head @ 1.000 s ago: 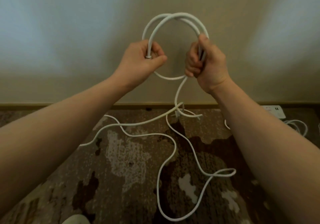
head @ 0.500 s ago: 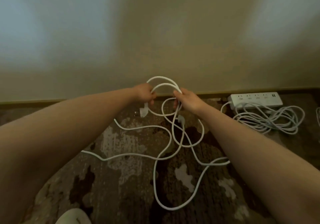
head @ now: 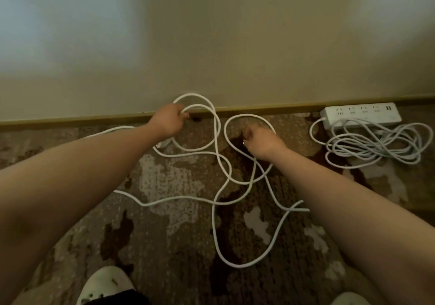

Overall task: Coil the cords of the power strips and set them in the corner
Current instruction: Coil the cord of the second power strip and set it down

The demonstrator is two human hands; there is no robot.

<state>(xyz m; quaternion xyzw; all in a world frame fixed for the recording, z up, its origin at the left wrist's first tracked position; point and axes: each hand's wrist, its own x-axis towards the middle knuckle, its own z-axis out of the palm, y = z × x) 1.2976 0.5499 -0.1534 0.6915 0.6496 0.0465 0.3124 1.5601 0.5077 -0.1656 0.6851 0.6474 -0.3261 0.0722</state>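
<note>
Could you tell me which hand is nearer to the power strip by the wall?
Right. The right hand is just left of the power strip; the left hand is farther left, gripping cord loops.

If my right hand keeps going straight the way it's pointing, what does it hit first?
Probably the cord: its loop arcs just beyond the right hand, which points toward the wall. Past that comes the baseboard. Depth is hard to judge, so the fingers may already touch the loop.

Power strip [head: 363,115] right of loose cord [head: 221,175]
</note>
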